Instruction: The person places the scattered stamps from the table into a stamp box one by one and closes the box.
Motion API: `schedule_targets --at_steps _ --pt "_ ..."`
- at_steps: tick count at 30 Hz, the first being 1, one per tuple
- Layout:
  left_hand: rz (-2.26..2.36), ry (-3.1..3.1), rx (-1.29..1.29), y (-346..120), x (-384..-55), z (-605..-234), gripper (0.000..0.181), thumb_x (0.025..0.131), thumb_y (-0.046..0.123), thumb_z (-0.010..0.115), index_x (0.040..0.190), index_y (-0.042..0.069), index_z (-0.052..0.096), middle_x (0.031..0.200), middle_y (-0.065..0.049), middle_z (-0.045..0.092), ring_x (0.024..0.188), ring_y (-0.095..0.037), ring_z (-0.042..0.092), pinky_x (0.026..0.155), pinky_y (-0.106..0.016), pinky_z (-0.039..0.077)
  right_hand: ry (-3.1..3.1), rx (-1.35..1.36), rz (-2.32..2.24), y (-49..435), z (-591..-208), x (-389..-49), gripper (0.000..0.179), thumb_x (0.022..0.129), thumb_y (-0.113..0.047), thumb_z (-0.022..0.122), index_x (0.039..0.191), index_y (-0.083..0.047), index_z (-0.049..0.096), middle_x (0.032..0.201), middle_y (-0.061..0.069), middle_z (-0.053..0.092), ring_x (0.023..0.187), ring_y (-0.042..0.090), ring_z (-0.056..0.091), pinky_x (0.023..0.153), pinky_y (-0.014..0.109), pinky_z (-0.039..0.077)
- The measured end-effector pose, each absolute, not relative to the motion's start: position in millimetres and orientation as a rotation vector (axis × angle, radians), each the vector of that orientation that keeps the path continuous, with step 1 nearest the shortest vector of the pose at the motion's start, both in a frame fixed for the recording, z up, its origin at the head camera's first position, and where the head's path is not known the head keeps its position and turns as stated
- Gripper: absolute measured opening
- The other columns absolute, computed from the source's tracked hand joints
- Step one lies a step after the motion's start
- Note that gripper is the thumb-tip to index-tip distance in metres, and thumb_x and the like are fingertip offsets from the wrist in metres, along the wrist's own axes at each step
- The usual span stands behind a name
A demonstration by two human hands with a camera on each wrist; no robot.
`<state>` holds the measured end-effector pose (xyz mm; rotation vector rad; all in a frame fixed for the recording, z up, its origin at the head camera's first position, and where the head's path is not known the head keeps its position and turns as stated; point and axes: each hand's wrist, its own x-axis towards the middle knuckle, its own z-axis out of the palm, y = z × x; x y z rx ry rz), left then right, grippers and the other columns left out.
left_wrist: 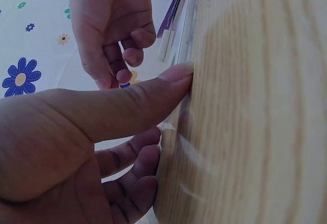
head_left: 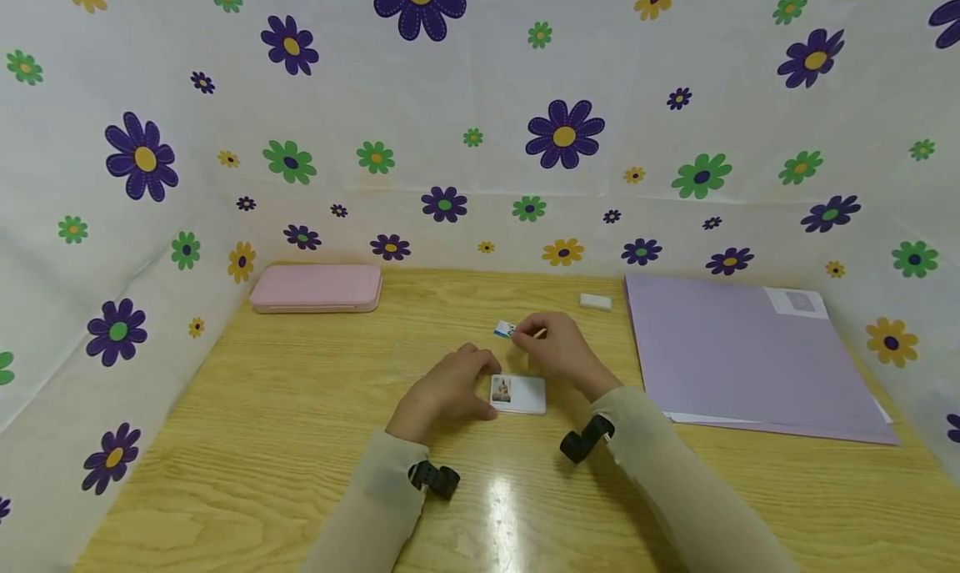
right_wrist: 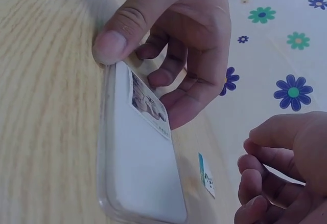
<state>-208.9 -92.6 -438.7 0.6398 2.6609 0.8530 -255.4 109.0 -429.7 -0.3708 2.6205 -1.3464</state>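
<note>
A flat white case with a clear rim (head_left: 528,395) lies on the table, a small picture (head_left: 502,389) on its left end. My left hand (head_left: 453,385) holds that end, thumb at the near corner and fingers curled at the far side. Beyond the case, a small blue-and-white card (head_left: 502,329) lies flat on the table. Just above and beside this card is my right hand (head_left: 555,348), its thumb and index fingertips close together. In the right wrist view, the card (right_wrist: 206,175) shows apart from the right hand (right_wrist: 291,162), and I see nothing between those fingertips.
A pink pencil case (head_left: 317,288) lies at the back left. Behind my right hand is a white eraser-like block (head_left: 596,302). A large purple folder (head_left: 742,356) with papers covers the right side. A faint clear sheet or lid (head_left: 412,358) lies left of my left hand.
</note>
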Motion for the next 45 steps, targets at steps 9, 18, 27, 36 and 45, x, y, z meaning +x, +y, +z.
schedule_targets --at_steps 9,18,27,36,45 --pt "0.866 2.646 0.629 -92.1 -208.3 -438.0 0.051 0.076 0.020 0.088 0.119 0.009 0.061 0.115 -0.006 0.053 0.106 -0.023 0.053 0.097 -0.040 0.044 2.654 -0.414 -1.361 107.1 -430.9 -268.7 0.011 0.095 -0.018 0.068 0.099 -0.008 0.073 0.095 0.002 0.066 0.087 0.021 0.058 0.076 0.035 0.049" --pt "0.878 2.645 0.616 -91.9 -209.1 -440.1 0.051 0.076 0.019 0.088 0.118 0.010 0.062 0.116 -0.006 0.053 0.107 -0.024 0.052 0.098 -0.042 0.043 2.661 -0.364 -1.337 106.2 -431.3 -278.8 0.012 0.094 -0.017 0.068 0.101 -0.009 0.072 0.097 0.003 0.066 0.091 0.023 0.058 0.080 0.036 0.049" --pt "0.849 2.647 0.608 -91.4 -208.9 -439.4 0.052 0.076 0.021 0.088 0.120 0.011 0.061 0.118 -0.007 0.052 0.108 -0.025 0.051 0.098 -0.043 0.043 2.642 -0.349 -1.320 107.3 -435.8 -286.0 0.016 0.094 -0.016 0.068 0.105 -0.005 0.071 0.096 0.004 0.066 0.090 0.022 0.058 0.076 0.033 0.049" --pt "0.844 2.649 0.612 -91.0 -209.2 -439.7 0.052 0.076 0.021 0.088 0.120 0.012 0.061 0.117 -0.006 0.052 0.108 -0.025 0.052 0.097 -0.042 0.043 2.635 -0.291 -1.265 107.2 -439.9 -291.5 0.014 0.095 -0.016 0.068 0.105 -0.006 0.071 0.098 0.006 0.065 0.090 0.022 0.057 0.074 0.031 0.049" --pt "0.824 2.656 0.619 -91.3 -209.8 -440.2 0.052 0.076 0.021 0.088 0.119 0.011 0.061 0.116 -0.006 0.052 0.108 -0.025 0.052 0.098 -0.042 0.043 2.659 -0.287 -1.237 105.7 -445.9 -295.1 0.014 0.093 -0.015 0.070 0.103 -0.005 0.072 0.096 0.006 0.066 0.085 0.021 0.058 0.072 0.030 0.050"
